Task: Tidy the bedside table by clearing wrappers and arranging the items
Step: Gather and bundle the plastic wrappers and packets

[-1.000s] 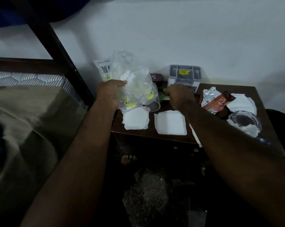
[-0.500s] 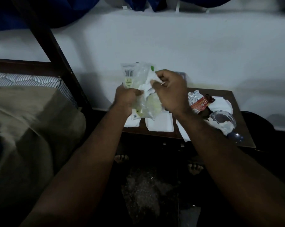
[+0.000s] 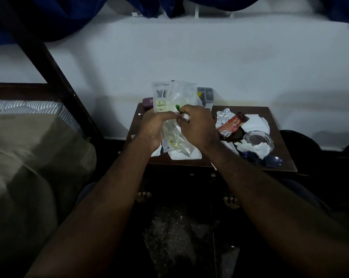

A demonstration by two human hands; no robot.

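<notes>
Above the dark wooden bedside table [image 3: 278,161] I hold a clear plastic wrapper bag [image 3: 174,95] with a barcode label, stuffed with other wrappers. My left hand [image 3: 152,127] grips its left side. My right hand [image 3: 197,127] pinches a small white and green scrap [image 3: 184,115] at the bag's mouth, touching the bag. A silver foil wrapper [image 3: 222,116] and a red wrapper [image 3: 233,124] lie on the table to the right. White paper napkins [image 3: 256,125] lie under and behind them. A flat white paper [image 3: 195,156] shows below my hands.
A clear glass bowl [image 3: 258,139] with crumpled tissue [image 3: 261,150] sits at the table's right front, a dark spoon [image 3: 274,160] beside it. A grey organiser box [image 3: 206,95] and a maroon case [image 3: 148,101] stand at the back. The bed [image 3: 29,147] is left.
My right hand left the table and came up to the bag. Both hands now meet at the bag's mouth, and the bag stands more upright. The camera view pulled back.
</notes>
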